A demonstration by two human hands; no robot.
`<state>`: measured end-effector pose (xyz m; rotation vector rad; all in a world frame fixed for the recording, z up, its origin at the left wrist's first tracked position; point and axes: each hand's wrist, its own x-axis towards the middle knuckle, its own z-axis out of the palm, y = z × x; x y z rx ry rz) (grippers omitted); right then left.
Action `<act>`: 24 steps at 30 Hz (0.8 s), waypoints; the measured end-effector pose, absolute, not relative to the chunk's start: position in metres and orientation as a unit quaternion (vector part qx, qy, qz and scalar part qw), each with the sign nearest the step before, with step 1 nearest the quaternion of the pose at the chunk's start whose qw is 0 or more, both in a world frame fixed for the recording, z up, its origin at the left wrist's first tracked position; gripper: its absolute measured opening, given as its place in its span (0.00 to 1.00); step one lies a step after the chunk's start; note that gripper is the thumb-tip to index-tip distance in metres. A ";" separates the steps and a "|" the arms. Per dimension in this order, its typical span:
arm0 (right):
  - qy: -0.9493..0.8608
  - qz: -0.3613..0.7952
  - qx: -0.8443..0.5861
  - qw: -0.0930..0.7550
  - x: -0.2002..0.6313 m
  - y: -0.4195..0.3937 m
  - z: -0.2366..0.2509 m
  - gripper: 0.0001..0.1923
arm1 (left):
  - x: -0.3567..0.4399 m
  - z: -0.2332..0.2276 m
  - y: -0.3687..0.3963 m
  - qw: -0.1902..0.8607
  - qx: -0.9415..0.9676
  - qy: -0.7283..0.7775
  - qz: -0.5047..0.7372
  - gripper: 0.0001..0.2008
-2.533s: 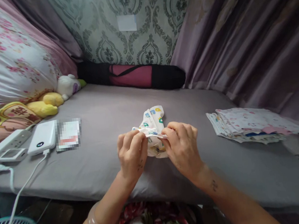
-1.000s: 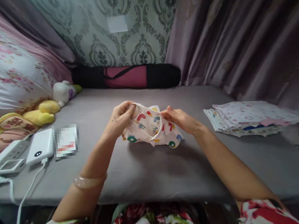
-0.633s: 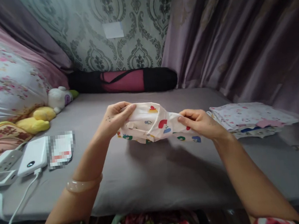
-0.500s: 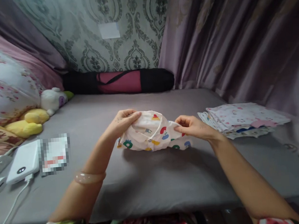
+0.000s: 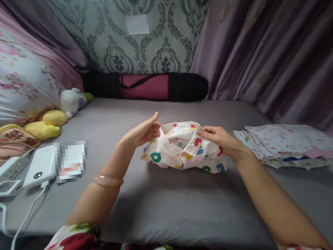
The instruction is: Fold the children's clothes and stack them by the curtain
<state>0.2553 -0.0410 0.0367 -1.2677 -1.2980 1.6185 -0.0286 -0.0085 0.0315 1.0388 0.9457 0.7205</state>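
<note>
A small white shirt (image 5: 173, 149), printed with colourful figures, is folded into a bundle on the grey sheet, its collar facing up and its buttoned front toward me. My right hand (image 5: 218, 138) pinches the shirt's right shoulder beside the collar, thumb on top. At the opposite shoulder, my left hand (image 5: 145, 132) has its thumb raised away from the cloth. The left fingers are partly curled by the shirt's edge, and their tips are partly hidden.
Folded patterned clothes (image 5: 296, 141) lie stacked at right. On the left are a white power bank (image 5: 40, 167), its cable, a power strip (image 5: 6, 174), a blurred packet (image 5: 71, 160) and plush toys (image 5: 45, 126). A black-and-maroon long bag (image 5: 144, 87) lies along the wall.
My left hand has let go of the collar and lifted its thumb. The right hand has shifted its grip closer to the collar. The whole view has turned slightly left.
</note>
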 end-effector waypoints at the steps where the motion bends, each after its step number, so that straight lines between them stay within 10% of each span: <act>1: -0.488 0.618 -0.496 0.366 0.258 -0.039 0.037 0.20 | -0.036 0.028 -0.010 0.712 0.464 0.422 0.317 0.31; 14: -0.465 0.621 -0.502 0.383 0.270 -0.032 0.050 0.17 | -0.046 0.027 -0.044 0.597 0.552 0.475 0.338 0.14; 24: -0.580 0.472 -0.456 0.482 0.268 -0.010 0.127 0.20 | -0.033 0.112 0.005 0.227 0.616 0.440 0.613 0.09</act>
